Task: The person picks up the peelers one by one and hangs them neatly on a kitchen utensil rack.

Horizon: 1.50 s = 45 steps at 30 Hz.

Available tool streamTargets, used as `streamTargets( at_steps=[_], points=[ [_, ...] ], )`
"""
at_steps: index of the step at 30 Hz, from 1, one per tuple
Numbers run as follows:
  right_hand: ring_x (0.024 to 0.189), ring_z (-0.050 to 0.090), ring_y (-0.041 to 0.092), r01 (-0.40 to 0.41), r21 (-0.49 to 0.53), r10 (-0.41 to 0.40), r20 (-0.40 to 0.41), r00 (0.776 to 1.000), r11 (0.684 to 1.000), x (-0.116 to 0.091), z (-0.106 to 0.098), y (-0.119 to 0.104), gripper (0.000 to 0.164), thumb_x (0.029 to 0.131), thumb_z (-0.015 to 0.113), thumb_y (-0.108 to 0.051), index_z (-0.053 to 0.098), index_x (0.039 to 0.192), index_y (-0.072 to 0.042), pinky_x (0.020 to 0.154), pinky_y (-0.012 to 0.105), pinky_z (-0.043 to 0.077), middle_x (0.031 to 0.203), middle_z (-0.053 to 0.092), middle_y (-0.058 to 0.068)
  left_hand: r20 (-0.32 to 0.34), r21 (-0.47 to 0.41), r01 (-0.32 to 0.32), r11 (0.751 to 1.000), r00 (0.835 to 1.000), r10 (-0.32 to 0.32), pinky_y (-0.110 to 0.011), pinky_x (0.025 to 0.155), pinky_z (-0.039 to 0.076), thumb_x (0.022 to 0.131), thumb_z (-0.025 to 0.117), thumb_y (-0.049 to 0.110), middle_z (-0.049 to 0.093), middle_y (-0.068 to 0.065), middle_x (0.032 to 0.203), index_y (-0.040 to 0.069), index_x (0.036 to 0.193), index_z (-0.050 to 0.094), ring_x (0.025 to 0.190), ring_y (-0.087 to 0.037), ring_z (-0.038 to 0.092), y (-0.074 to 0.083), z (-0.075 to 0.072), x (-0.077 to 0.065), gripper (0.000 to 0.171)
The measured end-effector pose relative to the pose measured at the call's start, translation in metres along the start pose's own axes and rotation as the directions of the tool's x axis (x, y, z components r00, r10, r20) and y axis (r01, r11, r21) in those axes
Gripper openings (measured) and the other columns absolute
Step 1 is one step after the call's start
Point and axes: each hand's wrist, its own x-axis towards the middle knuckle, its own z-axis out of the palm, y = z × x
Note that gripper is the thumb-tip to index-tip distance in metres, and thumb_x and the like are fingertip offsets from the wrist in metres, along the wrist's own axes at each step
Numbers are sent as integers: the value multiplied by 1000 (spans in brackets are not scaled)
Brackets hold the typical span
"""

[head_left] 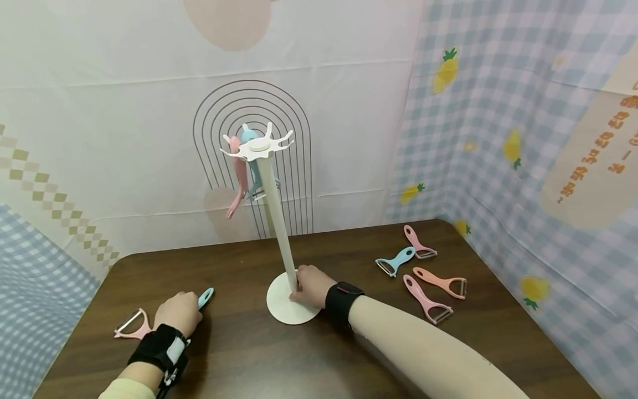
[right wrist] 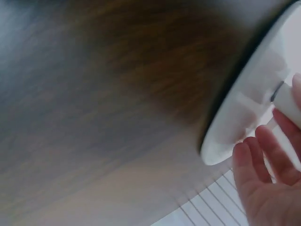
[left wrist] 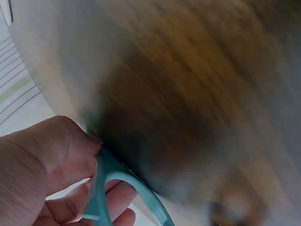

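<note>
Left hand (head_left: 176, 313) pinches a blue peeler (head_left: 205, 297), right hand (head_left: 313, 285) holds a white stand (head_left: 279, 221)

The left hand has its thumb and fingers closed on the blue peeler; the handle's end pokes out ahead of that hand, toward the right hand's side. Whether this peeler touches the table (head_left: 239, 360) cannot be told. The right hand grips the stand's pole low down, just above the round base (head_left: 286, 313). A black wristband sits behind each hand.

Just left of the left hand lies a pink peeler (head_left: 144, 328), its handle partly hidden by that hand. High above and between the hands, a hanging pink peeler (head_left: 241, 174) and a hanging blue peeler (head_left: 249, 134) are on the stand's hooks. Well to the right of the right hand lie four more: two pink peelers (head_left: 421, 293), a light-blue peeler (head_left: 402, 257) and an orange peeler (head_left: 433, 278). Beyond both hands stands a patterned cloth (head_left: 124, 138).
</note>
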Motion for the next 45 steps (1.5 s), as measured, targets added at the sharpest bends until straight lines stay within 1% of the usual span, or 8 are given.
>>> streamTargets(
  at_steps=[4, 11, 19, 27, 32, 35, 39, 45],
  points=[
    [73, 53, 10, 17, 29, -17, -3, 1000, 999, -4, -1, 3, 32, 84, 77, -25, 69, 109, -6, 70, 24, 44, 85, 66, -3, 2, 27, 5, 1000, 1000, -5, -54, 55, 46, 69, 71, 3, 60, -15, 70, 3, 65, 59, 62, -38, 59, 2, -3, -1, 12],
    [71, 52, 9, 46, 53, -45, -12, 999, 998, -6, 1, 4, 30, 84, 77, -25, 70, 108, -7, 67, 22, 42, 82, 64, -6, -18, 62, 1, 998, 1000, 0, -53, 55, 45, 72, 73, 5, 60, -15, 69, 3, 67, 61, 63, -39, 60, 1, -7, -4, 13],
    [71, 52, 9, 33, 40, -32, -9, 999, 999, -4, 4, 3, 31, 85, 76, -26, 69, 110, -8, 68, 22, 42, 82, 63, -7, 17, 18, 31, 999, 999, -31, -55, 53, 46, 81, 52, -9, 63, -17, 70, 2, 68, 59, 63, -40, 62, -4, -12, -1, 18],
    [71, 52, 9, 25, 33, -24, -7, 1000, 999, -4, 7, 5, 31, 87, 74, -25, 68, 113, -8, 68, 22, 42, 80, 61, -8, 72, -12, 37, 999, 997, -36, -52, 51, 46, 81, 53, -11, 62, -15, 71, 2, 71, 56, 62, -34, 60, -3, -20, 5, 17],
    [71, 52, 10, 15, 28, -15, -2, 1000, 999, -4, 6, 5, 32, 87, 74, -25, 68, 113, -8, 68, 22, 42, 80, 61, -7, 67, -67, 56, 996, 996, -51, -49, 50, 44, 82, 52, -9, 58, -10, 68, 3, 73, 56, 60, -29, 55, 1, -35, 8, 16],
    [71, 52, 10, 20, 21, -20, -3, 1000, 1000, -5, 6, 5, 32, 87, 74, -25, 68, 113, -8, 68, 23, 42, 80, 61, -7, 32, -125, 55, 991, 998, -52, -47, 49, 43, 85, 52, -4, 60, -10, 71, 3, 82, 63, 60, -27, 54, 5, -46, 12, 13],
    [71, 52, 9, 34, 13, -34, -8, 999, 999, -5, 6, 7, 32, 87, 74, -26, 69, 113, -9, 68, 22, 42, 80, 61, -7, -72, -216, -5, 976, 997, -11, -41, 50, 43, 90, 56, 4, 65, -12, 80, -1, 100, 67, 60, -24, 54, 12, -62, 20, 15],
    [71, 52, 9, 24, 22, -24, -9, 1000, 999, -4, 8, 10, 32, 87, 74, -26, 68, 113, -9, 69, 22, 42, 81, 62, -8, -243, -298, -104, 949, 970, 30, -39, 55, 45, 94, 57, 9, 67, -13, 82, -4, 102, 67, 61, -21, 55, 35, -91, 29, 18]
  ],
)
